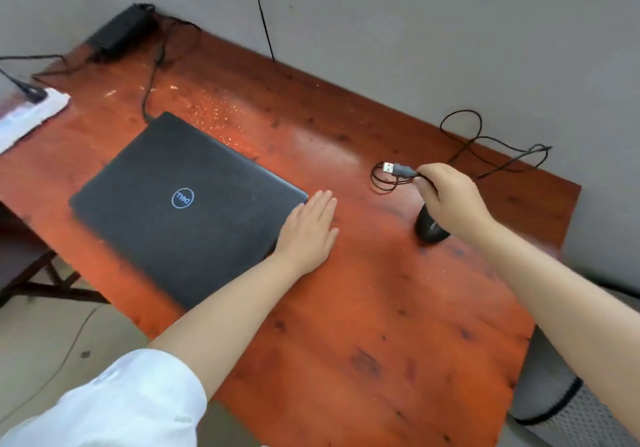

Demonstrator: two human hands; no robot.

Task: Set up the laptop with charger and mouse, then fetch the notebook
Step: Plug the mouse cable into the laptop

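Observation:
A closed black laptop (180, 201) lies on the reddish wooden table (363, 325), its lid logo facing up. My left hand (310, 230) rests flat, fingers together, against the laptop's right edge. My right hand (446, 197) is pinched on the mouse cable just behind its grey USB plug (396, 169), held above the table. The black mouse (431, 227) sits on the table under that hand, and its cable (485, 142) loops toward the wall. The black charger brick (119, 31) lies at the far left corner, its cord (152, 76) running to the laptop's back edge.
A white power strip (31, 111) with a plug in it sits off the table's left edge. A grey wall (415, 31) runs behind the table, with a thin cable hanging down it. A grey mesh chair (561, 408) stands at the lower right.

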